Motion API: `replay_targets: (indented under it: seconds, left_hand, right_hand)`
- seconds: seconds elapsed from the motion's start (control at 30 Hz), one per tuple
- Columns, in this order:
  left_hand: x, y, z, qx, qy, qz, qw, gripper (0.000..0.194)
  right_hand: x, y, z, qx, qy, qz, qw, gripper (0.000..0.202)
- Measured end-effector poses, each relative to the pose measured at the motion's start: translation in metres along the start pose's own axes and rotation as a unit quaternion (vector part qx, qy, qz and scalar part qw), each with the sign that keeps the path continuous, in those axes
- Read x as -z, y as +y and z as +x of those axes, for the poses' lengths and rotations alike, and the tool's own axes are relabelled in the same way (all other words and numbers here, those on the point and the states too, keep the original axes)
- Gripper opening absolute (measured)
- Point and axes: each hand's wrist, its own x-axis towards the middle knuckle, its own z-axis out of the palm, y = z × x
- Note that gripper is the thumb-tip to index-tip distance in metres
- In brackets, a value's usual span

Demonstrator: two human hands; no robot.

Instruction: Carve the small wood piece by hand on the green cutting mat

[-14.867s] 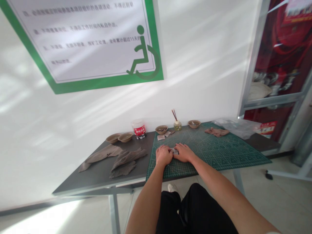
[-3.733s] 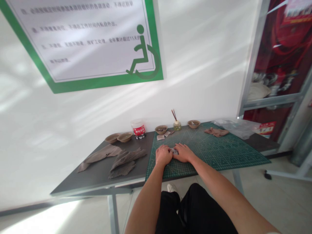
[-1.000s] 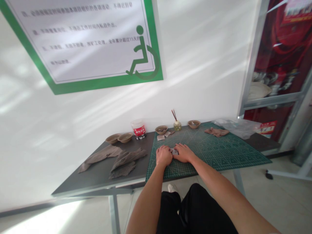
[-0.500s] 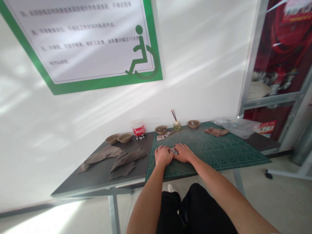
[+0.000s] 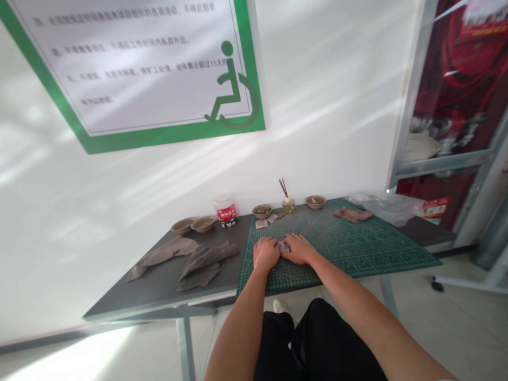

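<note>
On the green cutting mat [image 5: 341, 248], a small flat grey piece [image 5: 284, 247] with a mottled surface lies between my hands. It may be cloth or paper; I cannot tell which. My left hand [image 5: 266, 253] is palm down at its left edge, fingers curled and pressed together. From the right, my right hand [image 5: 298, 248] pinches the piece, fingers bent over its far side. Both hands hide part of it. Beyond them, two small pale squares [image 5: 262, 224] lie near a bowl [image 5: 262, 211] with small lumps inside.
Brown-grey cloths [image 5: 206, 262] and two shallow bowls [image 5: 203, 224] are on the dark table [image 5: 130, 301] at left. Along the wall stand a red-labelled jar [image 5: 225, 210], a reed bottle [image 5: 288, 205] and another bowl [image 5: 316, 202]. A crumpled cloth [image 5: 352, 214] and clear plastic [image 5: 391, 206] lie right.
My left hand has shifted slightly, and a little more of the grey piece shows between the hands. My right hand has stayed in about the same place.
</note>
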Motion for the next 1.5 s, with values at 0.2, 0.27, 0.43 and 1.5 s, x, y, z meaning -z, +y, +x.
replay_targets:
  seconds: [0.2, 0.27, 0.43, 1.5]
  left_hand:
    - [-0.0027, -0.0020, 0.0017, -0.014, 0.001, 0.001, 1.000, 0.031]
    - [-0.0028, -0.0026, 0.0019, -0.019, 0.000, 0.001, 1.000, 0.031]
    - [-0.0017, -0.0023, 0.0015, -0.030, -0.005, -0.014, 0.999, 0.030]
    - [0.0024, 0.0016, -0.0007, 0.023, -0.012, -0.012, 1.000, 0.029]
  right_hand:
    - [-0.0008, 0.0004, 0.0000, 0.000, 0.001, -0.003, 1.000, 0.061]
    - [-0.0009, 0.0006, 0.0003, -0.001, 0.000, -0.004, 1.000, 0.060]
    - [-0.0005, 0.0006, 0.0005, 0.000, -0.002, -0.002, 1.000, 0.058]
    - [0.0026, -0.0022, -0.0021, -0.004, -0.006, 0.004, 1.000, 0.060]
